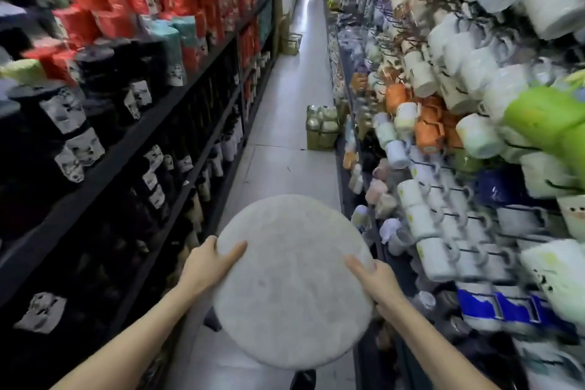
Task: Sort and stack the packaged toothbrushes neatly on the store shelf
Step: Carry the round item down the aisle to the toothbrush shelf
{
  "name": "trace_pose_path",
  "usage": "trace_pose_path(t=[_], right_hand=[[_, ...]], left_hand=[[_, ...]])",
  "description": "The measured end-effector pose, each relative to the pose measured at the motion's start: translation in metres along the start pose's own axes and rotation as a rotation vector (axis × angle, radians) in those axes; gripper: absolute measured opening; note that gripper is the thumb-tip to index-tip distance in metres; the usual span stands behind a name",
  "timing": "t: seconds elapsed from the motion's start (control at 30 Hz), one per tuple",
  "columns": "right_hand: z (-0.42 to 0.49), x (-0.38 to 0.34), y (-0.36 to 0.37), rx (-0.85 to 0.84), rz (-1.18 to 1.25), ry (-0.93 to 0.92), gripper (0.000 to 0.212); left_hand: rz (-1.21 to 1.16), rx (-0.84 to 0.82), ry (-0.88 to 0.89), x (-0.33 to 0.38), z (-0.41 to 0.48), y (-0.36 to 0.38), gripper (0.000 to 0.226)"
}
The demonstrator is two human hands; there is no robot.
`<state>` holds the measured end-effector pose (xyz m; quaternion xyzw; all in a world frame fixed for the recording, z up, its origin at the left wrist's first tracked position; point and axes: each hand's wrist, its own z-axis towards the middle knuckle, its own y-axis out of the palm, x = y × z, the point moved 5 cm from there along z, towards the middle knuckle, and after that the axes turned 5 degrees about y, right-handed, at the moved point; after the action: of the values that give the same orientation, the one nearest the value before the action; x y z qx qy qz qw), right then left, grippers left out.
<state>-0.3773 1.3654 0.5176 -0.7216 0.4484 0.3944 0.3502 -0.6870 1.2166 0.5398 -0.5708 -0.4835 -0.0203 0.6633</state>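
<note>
Held round white fuzzy stool seat (292, 288), left hand (205, 266), right hand (376, 282) curled over rim. Risked clipping hanging white ceramic mugs (433, 255) if swung.

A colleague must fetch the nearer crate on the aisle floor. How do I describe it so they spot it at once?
Follow the aisle floor between the dark shelving and the hanging mugs. The crate stands against the mug side, level with the orange mugs. Unlike the farther basket by the dark shelving, it holds pale rounded containers.
</note>
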Motion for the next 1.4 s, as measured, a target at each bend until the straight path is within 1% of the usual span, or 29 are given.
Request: trace_pose_path(t=[0.13, 0.23, 0.27, 0.43, 0.5, 0.63, 0.73, 0.8, 0.9, 0.93, 1.03, 1.13, 1.23, 1.33, 1.4], right_hand=[[0.108, -0.067, 0.008, 0.029, -0.043, -0.026, 0.022], [0.196, -0.111, 0.017, 0.043, -0.076, -0.051, 0.036], [0.228, -0.126, 0.020, 0.048, -0.074, -0.053, 0.038], [0.379, -0.207, 0.039, -0.001, -0.057, -0.070, 0.019], [0.431, -0.245, 0.050, -0.016, -0.074, -0.072, 0.017], [0.536, -0.306, 0.076, -0.033, -0.084, -0.067, 0.019], [0.616, -0.347, 0.095, -0.026, -0.083, -0.099, 0.016], [0.668, -0.370, 0.108, -0.029, -0.104, -0.072, 0.015], [0.746, -0.405, 0.126, -0.002, -0.071, -0.053, 0.036], [0.769, -0.418, 0.130, 0.014, -0.063, -0.046, 0.037], [0.835, -0.460, 0.139, 0.057, -0.038, -0.055, 0.027], [0.901, -0.497, 0.137, 0.138, 0.005, -0.049, 0.023], [0.963, -0.529, 0.132, 0.203, 0.039, -0.031, 0.013], [1.039, -0.560, 0.127, 0.220, 0.064, -0.019, 0.010], [1.092, -0.579, 0.125, 0.223, 0.059, -0.021, 0.012]], left_hand=[[-0.006, 0.002, 0.025, 0.034, 0.124, 0.005, 0.056], [-0.009, 0.027, 0.044, 0.057, 0.216, 0.010, 0.056], [-0.014, 0.034, 0.042, 0.065, 0.248, 0.011, 0.056], [-0.017, 0.047, 0.004, 0.108, 0.399, 0.009, 0.057], [-0.037, 0.065, -0.012, 0.123, 0.454, 0.003, 0.056], [-0.028, 0.099, -0.043, 0.139, 0.567, -0.006, 0.055], [-0.017, 0.119, -0.017, 0.147, 0.661, -0.005, 0.058], [0.006, 0.102, 0.014, 0.153, 0.727, -0.002, 0.059], [-0.009, 0.062, 0.055, 0.167, 0.829, 0.003, 0.058], [-0.014, 0.047, 0.066, 0.173, 0.863, 0.004, 0.058], [0.007, 0.009, 0.114, 0.198, 0.964, 0.006, 0.055], [0.046, -0.039, 0.168, 0.235, 1.061, 0.011, 0.058], [0.050, -0.093, 0.214, 0.269, 1.145, 0.025, 0.058], [0.060, -0.120, 0.241, 0.299, 1.231, 0.047, 0.058], [0.064, -0.113, 0.249, 0.315, 1.285, 0.062, 0.056]])
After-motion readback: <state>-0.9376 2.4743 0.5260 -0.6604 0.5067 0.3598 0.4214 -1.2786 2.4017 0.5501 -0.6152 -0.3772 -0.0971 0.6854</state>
